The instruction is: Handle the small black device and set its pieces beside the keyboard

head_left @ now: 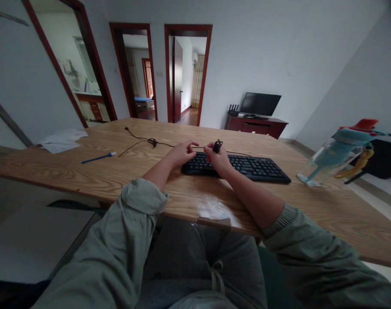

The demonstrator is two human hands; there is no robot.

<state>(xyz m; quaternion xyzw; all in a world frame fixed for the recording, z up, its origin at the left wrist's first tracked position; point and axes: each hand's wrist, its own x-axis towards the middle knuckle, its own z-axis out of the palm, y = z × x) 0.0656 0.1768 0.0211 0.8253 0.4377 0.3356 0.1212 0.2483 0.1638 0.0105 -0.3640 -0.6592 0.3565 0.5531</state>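
Note:
A black keyboard [256, 168] lies on the wooden table in front of me. My right hand [217, 158] is over its left half, with the fingers closed round a small black tool [218, 146]. The tool's dark end sticks up above the fist; its lower part is hidden, so its kind is unclear. At the keyboard's left end is my left hand [181, 153], its fingers bent and somewhat apart, touching or just above the corner keys. Nothing shows in it. A thin dark cable [165, 144] runs behind both hands.
A blue brush [99, 158] with a white head and a crumpled white cloth [62, 140] lie on the table [144, 171] to the left. The cable has a bundled knot [152, 142]. To the right stands a clear bottle [331, 154] with a blue and red lid. Clear tape [213, 209] covers the near edge.

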